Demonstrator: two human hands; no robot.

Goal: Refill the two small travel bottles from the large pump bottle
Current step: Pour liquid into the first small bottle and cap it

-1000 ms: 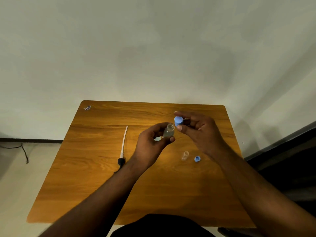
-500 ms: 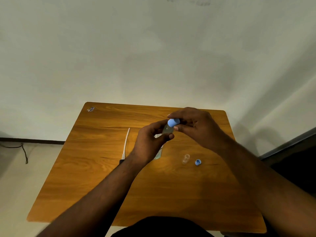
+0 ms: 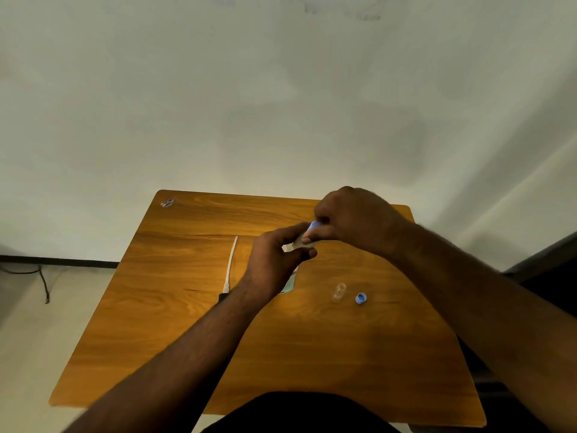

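1. Two small travel bottles on record. The first, a clear bottle (image 3: 300, 242), is held above the far middle of the table (image 3: 162, 307) in the left hand (image 3: 274, 260), tilted with its neck toward the right. Left grip: thumb and fingers pressed around the bottle's body.
2. Blue cap (image 3: 313, 227) sits at that bottle's neck, pinched by the right hand (image 3: 352, 220). Right grip: fingertips closed on the cap; whether it is fully seated cannot be told.
3. Second clear bottle (image 3: 338, 292) stands upright and open on the table, right of centre, with its own loose blue cap (image 3: 361, 298) just beside it, apart from it.
4. White tube (image 3: 231, 264) with a dark end lies on the table left of the left hand. A pale item (image 3: 290, 284) lies mostly hidden under the left wrist; too little shows to name it. The large pump bottle is not in view as a whole.
5. Handling, judged: both bottles look light, thin-walled and stiff, likely slick if wet, and easy to tip when empty. Best held round the body low down, leaving the neck free.
6. Caps, judged: tiny, light, prone to roll; take by the rim with fingertips.
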